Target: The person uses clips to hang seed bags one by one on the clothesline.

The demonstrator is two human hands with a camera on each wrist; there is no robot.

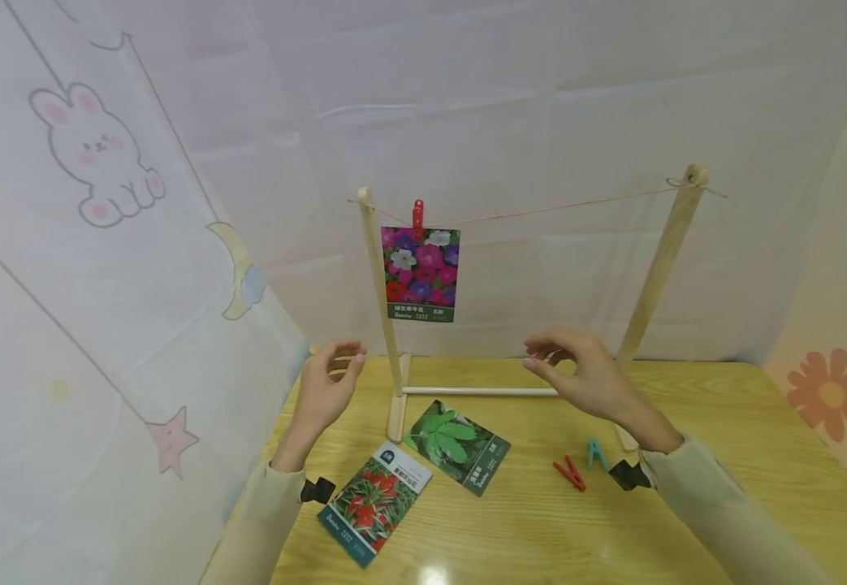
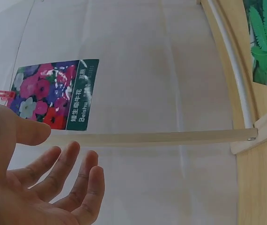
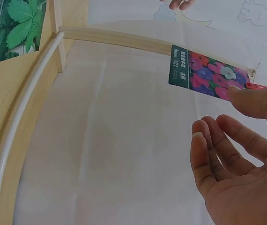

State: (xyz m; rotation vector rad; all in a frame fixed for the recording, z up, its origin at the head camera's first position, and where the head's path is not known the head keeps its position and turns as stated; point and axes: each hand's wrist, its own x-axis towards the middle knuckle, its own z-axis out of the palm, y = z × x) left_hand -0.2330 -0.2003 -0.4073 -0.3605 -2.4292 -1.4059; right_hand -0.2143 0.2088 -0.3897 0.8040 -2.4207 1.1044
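Observation:
A seed packet with pink, purple and white flowers hangs from the string, held by a red clothespin. My left hand hovers left of the wooden stand, fingers loosely bent and holding nothing. To the right, my right hand is raised over the white rod, also holding nothing, its fingers relaxed. On the table between the hands lie a green-leaf packet and a red-flower packet. A red clothespin and a blue clothespin lie below my right hand.
The stand has a left post and a right post with the string tied between their tops. It stands near the back of the wooden table. Pale curtains with cartoon prints surround the table.

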